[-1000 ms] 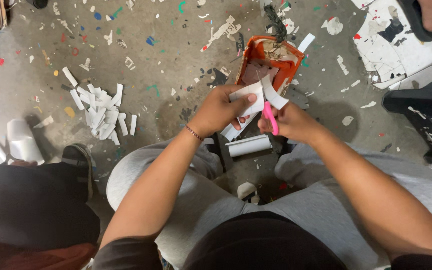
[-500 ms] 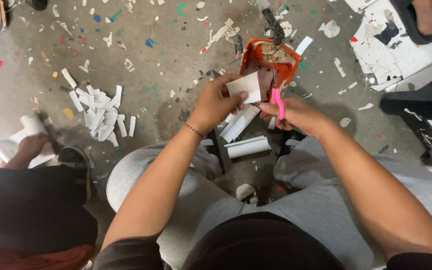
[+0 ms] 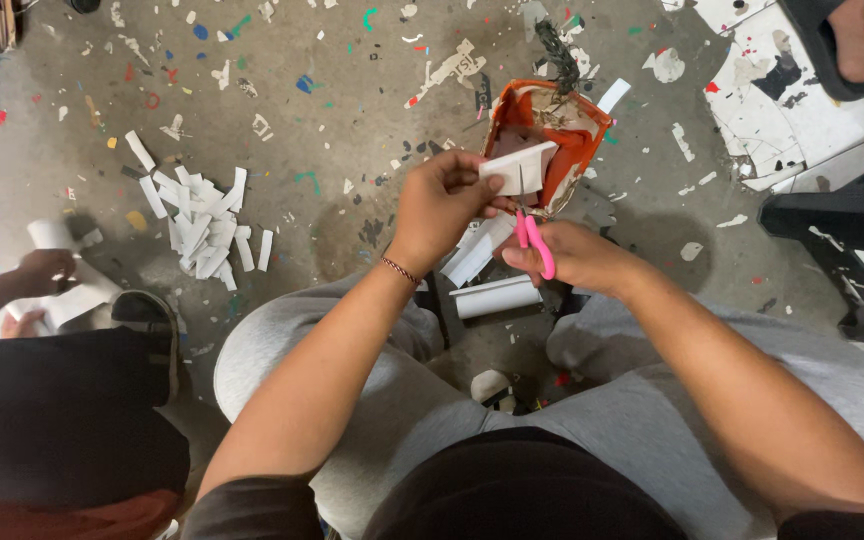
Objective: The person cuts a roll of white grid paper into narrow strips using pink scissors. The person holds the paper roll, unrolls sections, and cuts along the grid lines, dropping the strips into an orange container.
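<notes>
White paper piece (image 3: 518, 170), creased and part-slit up the middle, sits pinched in the left hand (image 3: 439, 208) above the orange box (image 3: 580, 140). Right hand (image 3: 572, 258) is wrapped around pink scissors (image 3: 534, 241), blades probably in the slit, though they're hard to see. Since half a second ago, the paper has lifted higher and the right hand has dropped lower.

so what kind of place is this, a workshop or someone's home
Probably a craft or art workshop. The bare concrete floor is speckled with paint and paper scraps, a pile of cut white strips lies on it, and the right hand works pink scissors into white paper held by the left hand.
</notes>
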